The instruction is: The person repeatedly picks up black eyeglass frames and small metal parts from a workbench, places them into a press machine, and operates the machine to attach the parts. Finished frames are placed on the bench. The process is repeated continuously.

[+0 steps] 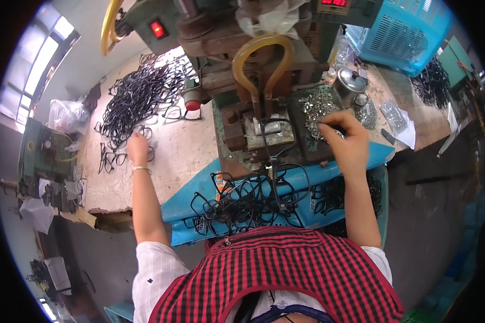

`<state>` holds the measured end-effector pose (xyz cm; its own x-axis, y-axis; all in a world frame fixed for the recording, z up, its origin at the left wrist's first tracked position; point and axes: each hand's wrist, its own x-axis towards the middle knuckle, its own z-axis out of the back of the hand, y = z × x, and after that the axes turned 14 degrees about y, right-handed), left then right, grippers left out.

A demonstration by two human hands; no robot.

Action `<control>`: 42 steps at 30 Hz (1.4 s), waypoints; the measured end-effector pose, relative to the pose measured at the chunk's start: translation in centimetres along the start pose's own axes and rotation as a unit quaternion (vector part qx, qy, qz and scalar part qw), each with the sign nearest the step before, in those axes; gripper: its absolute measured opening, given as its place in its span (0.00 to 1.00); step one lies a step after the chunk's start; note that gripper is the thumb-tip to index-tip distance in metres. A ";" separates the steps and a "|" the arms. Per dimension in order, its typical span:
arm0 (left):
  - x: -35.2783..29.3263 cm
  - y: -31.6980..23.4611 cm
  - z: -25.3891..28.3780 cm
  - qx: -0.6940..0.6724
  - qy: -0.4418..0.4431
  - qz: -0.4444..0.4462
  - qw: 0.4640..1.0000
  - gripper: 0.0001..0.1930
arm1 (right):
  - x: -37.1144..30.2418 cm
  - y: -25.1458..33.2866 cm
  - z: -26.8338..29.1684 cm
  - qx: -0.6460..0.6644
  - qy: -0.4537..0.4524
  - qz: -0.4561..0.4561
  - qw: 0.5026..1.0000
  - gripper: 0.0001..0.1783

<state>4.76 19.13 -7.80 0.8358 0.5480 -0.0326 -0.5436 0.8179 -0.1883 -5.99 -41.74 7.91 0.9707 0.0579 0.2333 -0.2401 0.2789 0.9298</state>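
My left hand (138, 147) is closed at the near edge of a big heap of dark eyeglass frames (132, 99) on the left of the table. Rims of an eyeglass frame show beside its fingers. Over a tray of small shiny metal pieces (313, 110), my right hand (349, 141) is pinched; what its fingertips hold is too small to name. Between the hands, a black eyeglass frame (275, 159) rests at the press, one rim on the metal block (269, 139) under the press head and the other hanging toward me. Neither hand touches it.
The green press (215, 43) has a bent yellow hose (263, 42) and a red button (193, 103). More frames (248, 204) lie on a blue sheet (183, 207) before me. At the right stand a lidded metal pot (351, 83), bags of small parts (394, 116) and a blue crate (396, 37).
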 end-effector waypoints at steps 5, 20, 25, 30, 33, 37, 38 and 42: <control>-7.4 -7.2 -1.7 -0.194 0.038 -0.132 0.971 0.18 | 4.0 3.0 -3.7 0.056 0.081 0.061 0.993 0.12; -25.3 -25.1 18.2 -0.626 -0.044 -0.511 0.587 0.06 | 2.9 3.8 -8.2 0.373 0.110 0.037 0.920 0.22; -25.2 -25.6 18.2 -0.631 -0.051 -0.517 0.576 0.06 | 3.0 3.8 -8.7 0.394 0.071 0.040 0.915 0.26; -24.7 -25.2 17.5 -0.626 -0.068 -0.501 0.593 0.06 | 2.7 3.4 -9.0 0.383 0.068 0.023 0.921 0.27; -25.2 -25.1 17.5 -0.625 -0.073 -0.496 0.599 0.06 | 2.6 2.9 -8.9 0.362 0.074 0.032 0.929 0.27; -25.1 -25.2 17.4 -0.636 -0.066 -0.494 0.589 0.07 | 2.4 2.7 -9.1 0.340 0.071 0.038 0.937 0.27; -25.1 -25.1 17.4 -0.627 -0.071 -0.495 0.597 0.06 | 2.4 2.8 -9.1 0.338 0.070 0.032 0.938 0.28; -25.4 -25.2 17.7 -0.609 -0.072 -0.504 0.608 0.06 | 2.1 3.1 -9.1 0.367 0.078 0.030 0.927 0.28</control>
<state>-4.07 -12.32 15.18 0.6337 -0.0425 0.7724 0.7733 0.0619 -0.6310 -4.59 -32.05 8.64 0.9313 0.2071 0.2996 -0.1805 -0.4522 0.8735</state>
